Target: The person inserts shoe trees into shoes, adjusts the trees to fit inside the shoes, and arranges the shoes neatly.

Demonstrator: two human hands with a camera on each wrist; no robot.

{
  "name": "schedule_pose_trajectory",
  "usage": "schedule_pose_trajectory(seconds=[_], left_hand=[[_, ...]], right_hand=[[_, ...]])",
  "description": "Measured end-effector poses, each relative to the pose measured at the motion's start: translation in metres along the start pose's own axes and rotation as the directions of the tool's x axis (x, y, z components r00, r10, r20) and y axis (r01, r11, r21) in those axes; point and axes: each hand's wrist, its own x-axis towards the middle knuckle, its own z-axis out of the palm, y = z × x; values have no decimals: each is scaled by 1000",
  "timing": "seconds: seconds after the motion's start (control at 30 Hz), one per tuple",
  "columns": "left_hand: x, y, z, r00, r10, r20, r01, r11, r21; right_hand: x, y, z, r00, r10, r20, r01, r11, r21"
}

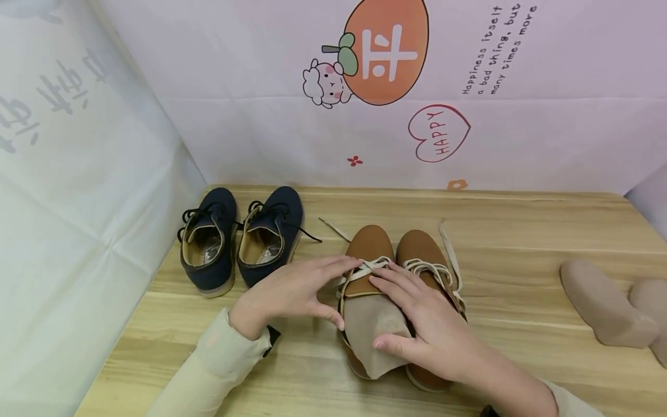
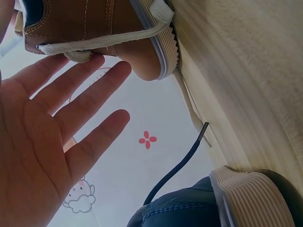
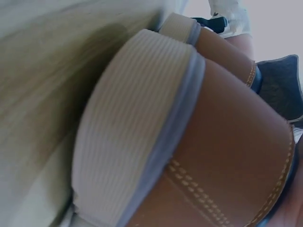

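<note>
Two brown shoes stand side by side on the wooden table, the left one [image 1: 369, 240] and the right one [image 1: 416, 248], both with white laces. A taupe foot-shaped form [image 1: 371, 330] sits in the left brown shoe, its upper end sticking out. My left hand [image 1: 297, 284] is at that shoe's left side, fingertips by the crossed laces [image 1: 373, 265]. In the left wrist view its fingers are straight and spread near a brown shoe [image 2: 137, 59]. My right hand [image 1: 429, 315] reaches over from the right, fingers on the laces, thumb near the form. The right wrist view mostly shows brown heels [image 3: 232, 113].
Two navy shoes with dark laces, one [image 1: 208, 277] left of the other [image 1: 283, 202], stand at the table's back left. Two more taupe forms, one [image 1: 599, 304] partly before the other [image 1: 651, 295], lie at the right. A printed white cloth [image 1: 260, 133] hangs behind the table.
</note>
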Motion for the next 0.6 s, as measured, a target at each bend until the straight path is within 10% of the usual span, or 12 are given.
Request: schedule_pose_trajectory(seconds=[0.6], left_hand=[[0, 0, 0, 1000, -4, 1, 4, 1000, -2]], right_hand=[[3, 0, 7, 994, 60, -88, -57, 998, 27]])
